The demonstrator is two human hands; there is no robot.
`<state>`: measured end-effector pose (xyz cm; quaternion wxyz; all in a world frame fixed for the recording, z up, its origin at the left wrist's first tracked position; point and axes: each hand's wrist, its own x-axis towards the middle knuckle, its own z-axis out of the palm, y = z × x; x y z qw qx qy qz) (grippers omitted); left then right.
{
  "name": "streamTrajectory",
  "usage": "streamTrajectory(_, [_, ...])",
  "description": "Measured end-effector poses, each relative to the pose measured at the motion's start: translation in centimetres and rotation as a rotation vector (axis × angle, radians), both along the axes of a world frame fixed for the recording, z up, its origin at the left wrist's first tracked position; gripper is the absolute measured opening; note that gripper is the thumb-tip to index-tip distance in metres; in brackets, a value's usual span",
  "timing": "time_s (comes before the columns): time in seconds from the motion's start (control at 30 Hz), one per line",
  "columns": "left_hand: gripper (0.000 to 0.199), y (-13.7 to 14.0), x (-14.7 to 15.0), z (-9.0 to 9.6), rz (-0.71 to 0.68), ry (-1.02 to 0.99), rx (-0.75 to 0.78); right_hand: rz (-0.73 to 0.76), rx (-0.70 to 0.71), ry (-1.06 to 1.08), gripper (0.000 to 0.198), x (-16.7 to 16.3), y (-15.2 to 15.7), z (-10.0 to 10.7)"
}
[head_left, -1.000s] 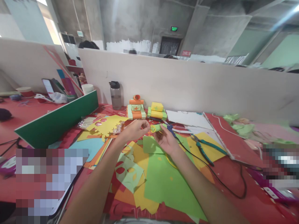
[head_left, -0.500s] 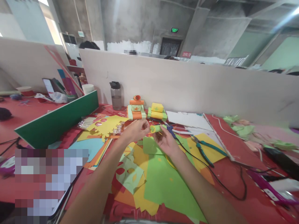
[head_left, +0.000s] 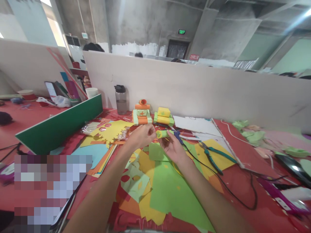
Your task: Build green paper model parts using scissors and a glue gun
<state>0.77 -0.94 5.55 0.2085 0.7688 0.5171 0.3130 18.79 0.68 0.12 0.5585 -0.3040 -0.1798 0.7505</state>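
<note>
A small rolled tube of light green paper (head_left: 164, 134) with a yellow end is held between the fingers of my right hand (head_left: 174, 147). My left hand (head_left: 145, 134) is just left of the tube's yellow end, its fingertips pinched together. Whatever is in that pinch is too small to make out. Behind the hands stand an orange and pale green paper model (head_left: 142, 113) with a star on it, and a yellow and green paper model (head_left: 164, 116). A blue glue gun (head_left: 177, 134) lies just beyond my right hand, partly covered.
Green paper sheets (head_left: 175, 191) and cut scraps (head_left: 136, 181) spread below my hands. Teal-handled pliers (head_left: 211, 155) and a black cable lie to the right. A water bottle (head_left: 120, 100) stands by the white partition (head_left: 194, 87); a green board (head_left: 65, 124) stands at left.
Both hands and the paper tube stay almost where they were. The tube's yellow end looks slightly turned. A bright reflection now shows on a black object at far right.
</note>
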Motion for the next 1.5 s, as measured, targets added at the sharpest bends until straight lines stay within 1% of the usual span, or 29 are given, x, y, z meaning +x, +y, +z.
streamTrajectory(0.1, [0.013, 0.0, 0.0, 0.0, 0.002, -0.006, -0.004, 0.001, 0.002, -0.004, 0.010, 0.0, 0.0, 0.1])
streamTrajectory(0.2, [0.009, 0.2, 0.1, -0.5, 0.001, -0.033, 0.014, -0.006, 0.000, -0.010, 0.010, -0.1, -0.1, 0.2])
streamTrajectory(0.3, [0.005, 0.5, 0.3, -1.1, -0.005, -0.089, 0.087, -0.016, -0.012, -0.003, 0.006, -0.2, -0.2, 0.4])
streamTrajectory(0.43, [0.005, 0.6, 0.8, -1.4, -0.056, -0.160, 0.201, -0.022, -0.012, 0.019, 0.007, -0.2, -0.1, 0.4])
streamTrajectory(0.53, [0.008, 0.4, 1.2, -1.3, -0.079, -0.191, 0.214, -0.017, 0.007, 0.025, 0.011, -0.1, 0.0, 0.3])
streamTrajectory(0.7, [0.010, 0.2, 1.4, -1.2, -0.079, -0.223, 0.214, -0.020, 0.034, 0.035, 0.016, 0.1, 0.0, 0.3])
streamTrajectory(0.8, [0.008, 0.2, 1.4, -1.2, -0.083, -0.286, 0.178, -0.030, 0.026, 0.046, 0.012, 0.0, -0.1, 0.6])
streamTrajectory(0.9, [0.010, 0.3, 1.3, -1.2, -0.135, -0.414, 0.083, -0.035, 0.026, 0.051, 0.008, 0.0, -0.3, 1.1])
streamTrajectory(1.0, [0.020, 0.3, 1.1, -1.2, -0.222, -0.532, -0.022, -0.023, 0.032, 0.069, 0.007, 0.0, -0.4, 1.4])
streamTrajectory(1.1, [0.030, 0.3, 1.1, -1.1, -0.278, -0.568, -0.088, -0.003, 0.061, 0.095, 0.011, 0.0, -0.4, 1.3])
streamTrajectory(1.23, [0.036, 0.3, 1.3, -1.1, -0.296, -0.585, -0.115, 0.011, 0.074, 0.110, 0.014, 0.1, -0.3, 1.2])
streamTrajectory(1.37, [0.036, 0.5, 1.5, -1.4, -0.293, -0.592, -0.086, 0.010, 0.059, 0.110, 0.008, 0.0, -0.4, 1.2])
streamTrajectory(1.5, [0.037, 0.6, 1.7, -1.4, -0.294, -0.621, -0.108, 0.001, 0.063, 0.109, 0.007, -0.1, -0.5, 1.4])
